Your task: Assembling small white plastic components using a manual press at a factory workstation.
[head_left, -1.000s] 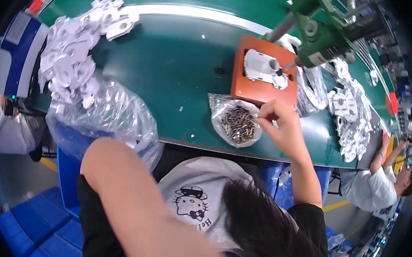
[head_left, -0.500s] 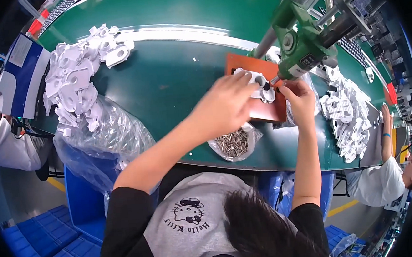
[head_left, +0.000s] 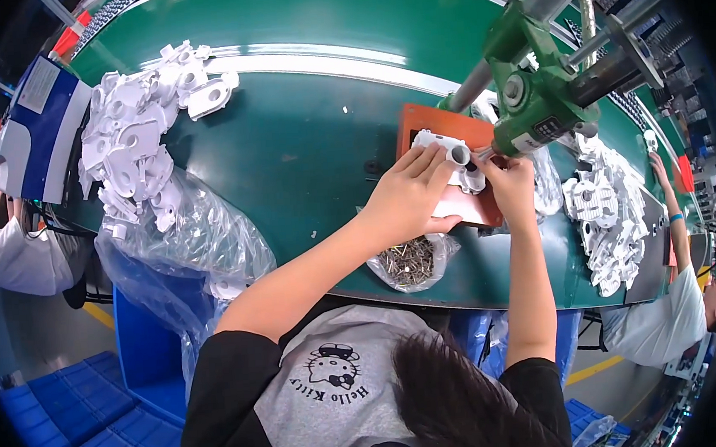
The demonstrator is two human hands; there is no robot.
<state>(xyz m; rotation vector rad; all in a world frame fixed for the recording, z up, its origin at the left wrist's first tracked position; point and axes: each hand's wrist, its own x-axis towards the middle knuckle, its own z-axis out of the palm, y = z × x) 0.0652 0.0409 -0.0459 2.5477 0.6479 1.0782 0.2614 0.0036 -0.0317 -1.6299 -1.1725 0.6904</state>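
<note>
A white plastic housing part (head_left: pixel 459 155) with a round hole lies on the orange plate (head_left: pixel 442 122), below the head of a green bench press (head_left: pixel 528 99). My left hand (head_left: pixel 412 193) rests on the part's near left side, fingers stretched over it and thumb spread toward me. At its right end, close under the press tip, my right hand (head_left: pixel 511 186) has its fingertips pinched together; whatever is between them is hidden. Just nearer than the plate, a clear plastic bag (head_left: pixel 412 286) stands open with many small metal pins (head_left: pixel 406 263) in it.
White plastic parts (head_left: pixel 133 148) are heaped at the left on a clear bag (head_left: pixel 200 226) above a blue bin (head_left: pixel 146 338). Another heap of white parts (head_left: pixel 602 215) lies right of the press. Beyond the green table (head_left: pixel 303 144) runs a pale rail (head_left: pixel 313 60). Co-workers sit at both sides.
My right hand has moved left and down to the white part under the press tip. My left hand has shifted slightly, its fingers now flatter on the part. The co-worker's arm at right reaches farther.
</note>
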